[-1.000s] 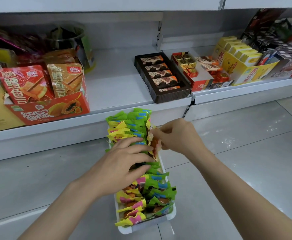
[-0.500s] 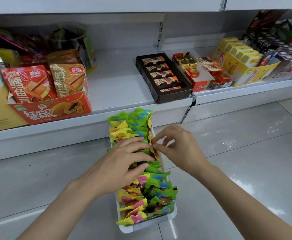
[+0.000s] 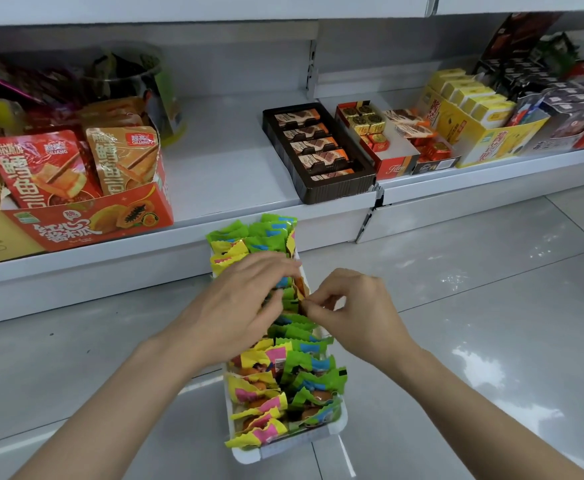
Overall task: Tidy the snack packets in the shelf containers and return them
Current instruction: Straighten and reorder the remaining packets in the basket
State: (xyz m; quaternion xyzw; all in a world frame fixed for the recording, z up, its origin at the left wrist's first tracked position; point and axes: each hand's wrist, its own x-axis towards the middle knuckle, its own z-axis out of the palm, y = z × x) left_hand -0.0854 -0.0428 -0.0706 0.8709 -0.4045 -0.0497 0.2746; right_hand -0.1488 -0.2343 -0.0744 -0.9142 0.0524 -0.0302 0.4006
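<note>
While a long white plastic tray (image 3: 339,426) sits on the grey tiled floor (image 3: 474,306) at lower centre of the frame, a person works over its two rows of crinkle-edged snack packets (image 3: 304,375), green-and-blue ones on the right, yellow-and-pink ones on the left. The left hand (image 3: 245,306) lies across the middle of the tray, fingers nearly straight and spread, pressing down on the packets. The right hand (image 3: 356,310) hovers at the tray's right edge, its thumb and forefinger pinched together on the edge of an orange-toned packet (image 3: 300,289); the other fingers curl loosely.

The tray's far end reaches the front of the white metal shelf (image 3: 228,168). On the shelf at left of the frame, a red cardboard display box (image 3: 86,223) printed with papaya holds upright red and orange pouches. At centre, a dark brown ribbed tray (image 3: 332,188) holds a row of brown-and-orange bars. Just beside it, a red-and-white open box (image 3: 397,161) holds gold and red foil cubes. At upper right, a yellow carton (image 3: 491,140) holds small yellow boxes.
</note>
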